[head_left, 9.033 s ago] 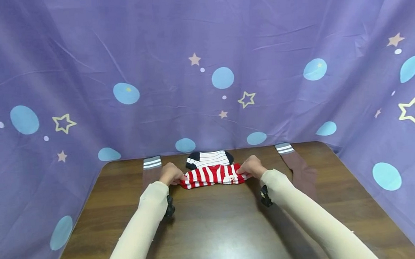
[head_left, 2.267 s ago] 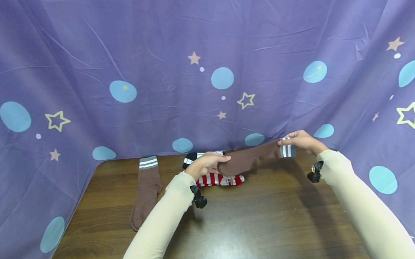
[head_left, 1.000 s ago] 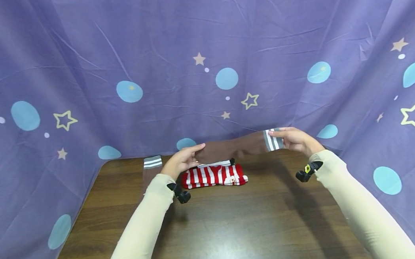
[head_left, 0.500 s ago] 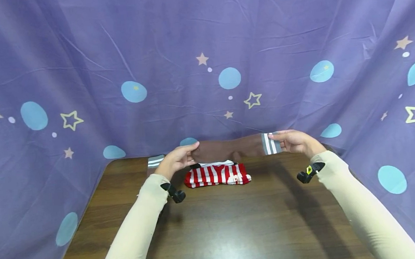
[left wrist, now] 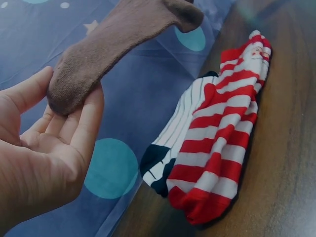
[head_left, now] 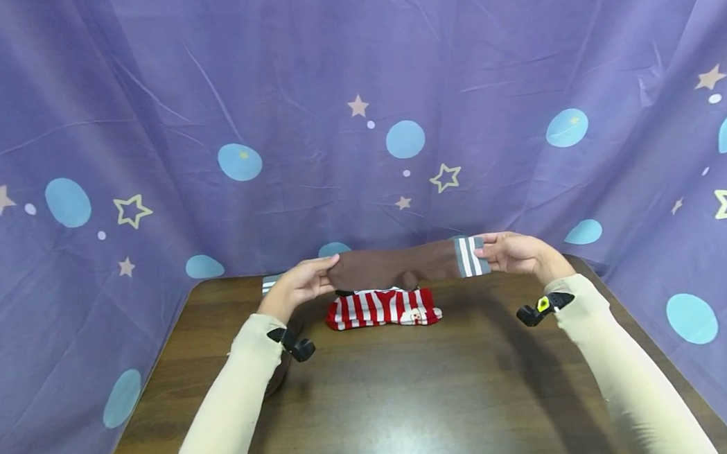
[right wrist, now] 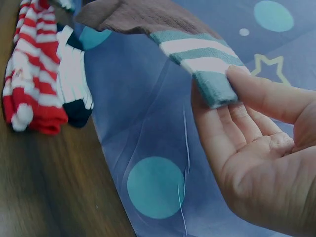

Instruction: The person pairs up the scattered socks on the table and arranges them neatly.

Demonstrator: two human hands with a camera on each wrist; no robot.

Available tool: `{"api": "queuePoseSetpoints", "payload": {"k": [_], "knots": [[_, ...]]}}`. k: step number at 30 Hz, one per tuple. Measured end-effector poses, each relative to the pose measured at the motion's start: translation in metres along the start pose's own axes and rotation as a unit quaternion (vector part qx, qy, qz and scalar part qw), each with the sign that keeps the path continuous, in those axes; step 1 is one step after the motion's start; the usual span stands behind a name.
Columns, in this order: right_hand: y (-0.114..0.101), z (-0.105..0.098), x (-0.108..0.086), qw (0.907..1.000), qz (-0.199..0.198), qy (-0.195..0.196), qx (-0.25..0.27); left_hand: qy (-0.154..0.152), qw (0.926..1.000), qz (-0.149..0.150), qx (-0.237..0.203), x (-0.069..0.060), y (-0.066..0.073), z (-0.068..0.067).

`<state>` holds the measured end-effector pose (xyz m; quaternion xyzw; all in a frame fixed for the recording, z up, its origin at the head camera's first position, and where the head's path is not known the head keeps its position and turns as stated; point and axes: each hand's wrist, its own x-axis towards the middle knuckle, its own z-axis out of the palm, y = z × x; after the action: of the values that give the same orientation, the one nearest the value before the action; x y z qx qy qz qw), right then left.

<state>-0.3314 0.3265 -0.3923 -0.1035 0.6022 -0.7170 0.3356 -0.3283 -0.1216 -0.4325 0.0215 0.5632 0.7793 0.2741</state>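
Note:
A brown sock (head_left: 372,268) with a grey cuff and white stripes is stretched sideways above the table between both hands. My left hand (head_left: 301,283) pinches its toe end; in the left wrist view the thumb and fingers (left wrist: 91,113) hold that tip. At the other end my right hand (head_left: 518,253) pinches the striped cuff (right wrist: 215,89). Below the raised sock lie red-and-white striped socks (head_left: 381,309) with a Santa face. Behind them, a white sock with dark toe and heel (left wrist: 180,118) shows in the left wrist view, mostly hidden in the head view.
A second brown sock lies at the left, largely covered by my left hand and arm; its striped cuff (head_left: 270,283) peeks out. The wooden table (head_left: 386,392) ends at a purple patterned curtain (head_left: 307,119) behind and at both sides.
The brown sock, formerly lying at the right, was picked up and carried left over the striped socks. Over the last second it has shifted slightly left and lower, still held at both ends.

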Motion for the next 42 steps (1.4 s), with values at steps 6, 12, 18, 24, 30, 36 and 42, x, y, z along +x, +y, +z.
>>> {"api": "queuePoseSetpoints", "payload": {"k": [6,12,18,24,30,36,42], "knots": [[0.003,0.003,-0.005,0.9965,-0.034,0.033,0.069,-0.029,0.9995,0.004,-0.009,-0.005,0.002,-0.001],[0.013,0.014,-0.004,0.9863,-0.049,0.005,0.158,-0.033,0.9989,0.010,-0.031,-0.010,-0.002,-0.004],[0.028,0.020,0.000,0.9837,-0.035,-0.034,0.173,-0.036,0.9984,0.003,-0.044,-0.016,-0.011,-0.014],[0.031,0.020,0.003,0.9845,-0.031,-0.044,0.167,-0.028,0.9987,-0.001,-0.043,-0.023,-0.012,-0.020],[0.034,0.021,0.005,0.9810,-0.025,-0.052,0.185,-0.038,0.9989,-0.006,-0.028,-0.029,-0.014,-0.015],[0.039,0.023,0.006,0.9833,-0.014,-0.049,0.174,-0.032,0.9993,-0.012,-0.015,-0.034,-0.019,-0.017],[0.043,0.025,0.009,0.9829,0.002,-0.042,0.179,-0.039,0.9989,-0.025,-0.009,-0.036,-0.019,-0.021]]}}
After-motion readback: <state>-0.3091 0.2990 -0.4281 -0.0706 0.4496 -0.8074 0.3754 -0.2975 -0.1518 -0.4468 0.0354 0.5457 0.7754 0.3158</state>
